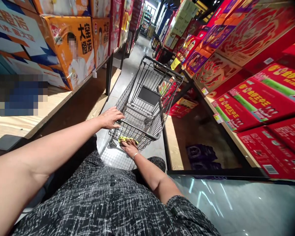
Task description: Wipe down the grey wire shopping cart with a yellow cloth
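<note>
A black wire shopping cart [159, 132] stands in the aisle in front of me, its basket holding nothing that I can see. At the cart's near left corner, my left hand [111, 118] is closed over the top rail. My right hand [129, 147] is lower down, closed on a yellow cloth [121, 139] and pressing it against the wires of the near end. Part of the cloth is hidden under the fingers. A thin bracelet [135, 155] circles my right wrist.
Shelves line both sides closely. Orange and white cartons [73, 59] are stacked on the left shelf, red gift boxes [253, 98] on the right. Dark purple packs [201, 154] lie beneath the right shelf. The tiled floor [142, 46] runs ahead between the shelves.
</note>
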`<action>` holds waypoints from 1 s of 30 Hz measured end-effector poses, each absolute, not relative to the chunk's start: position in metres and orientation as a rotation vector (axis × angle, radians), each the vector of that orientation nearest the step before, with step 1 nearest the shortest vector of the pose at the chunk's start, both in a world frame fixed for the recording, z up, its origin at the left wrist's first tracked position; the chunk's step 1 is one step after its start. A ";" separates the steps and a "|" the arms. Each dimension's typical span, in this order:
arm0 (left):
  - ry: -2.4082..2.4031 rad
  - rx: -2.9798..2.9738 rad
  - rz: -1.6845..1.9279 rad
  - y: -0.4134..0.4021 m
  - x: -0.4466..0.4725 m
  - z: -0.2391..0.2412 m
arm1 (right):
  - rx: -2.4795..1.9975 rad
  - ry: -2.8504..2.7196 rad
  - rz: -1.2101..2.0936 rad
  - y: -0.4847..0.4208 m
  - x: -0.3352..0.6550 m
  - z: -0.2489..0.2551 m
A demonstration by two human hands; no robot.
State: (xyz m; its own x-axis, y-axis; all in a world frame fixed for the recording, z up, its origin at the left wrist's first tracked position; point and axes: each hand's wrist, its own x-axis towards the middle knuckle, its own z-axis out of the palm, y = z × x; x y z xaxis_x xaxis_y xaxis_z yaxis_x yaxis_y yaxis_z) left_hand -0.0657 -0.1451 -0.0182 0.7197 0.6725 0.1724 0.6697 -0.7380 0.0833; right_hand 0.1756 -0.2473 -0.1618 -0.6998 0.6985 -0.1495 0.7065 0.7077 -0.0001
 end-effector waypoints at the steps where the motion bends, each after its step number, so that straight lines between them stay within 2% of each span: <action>1: 1.136 2.907 0.291 -0.143 -0.066 -0.019 | 1.140 2.750 -0.110 -0.249 0.172 -0.166; 4: 1.170 2.923 0.306 -0.135 -0.070 -0.021 | 1.100 2.735 -0.133 -0.248 0.163 -0.159; 7: 1.242 2.907 0.319 -0.127 -0.080 -0.023 | 1.054 2.811 -0.060 -0.243 0.164 -0.129; 11: 1.457 2.851 0.219 -0.126 -0.091 -0.019 | 1.310 2.950 0.210 -0.244 0.178 -0.083; 13: 1.483 2.843 0.172 -0.133 -0.087 -0.015 | 1.447 2.952 0.269 -0.248 0.184 -0.076; 20: 1.291 2.774 0.269 -0.157 -0.054 -0.015 | 1.273 2.727 -0.099 -0.265 0.166 -0.140; 23: 1.284 2.740 0.295 -0.152 -0.058 -0.019 | 1.233 2.682 -0.145 -0.264 0.146 -0.142; 27: 1.297 2.766 0.329 -0.146 -0.067 -0.021 | 1.244 2.784 -0.069 -0.256 0.124 -0.090; 30: 1.296 2.775 0.352 -0.145 -0.073 -0.023 | 1.472 2.962 0.181 -0.249 0.118 -0.037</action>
State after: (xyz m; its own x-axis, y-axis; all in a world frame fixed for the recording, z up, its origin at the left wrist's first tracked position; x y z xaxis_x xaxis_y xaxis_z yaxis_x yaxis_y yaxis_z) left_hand -0.0726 -0.1447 -0.0230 0.6209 0.7627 0.1807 0.7494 -0.6453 0.1486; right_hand 0.1184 -0.2486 -0.0374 -0.5933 0.7797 0.2001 0.7983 0.6019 0.0214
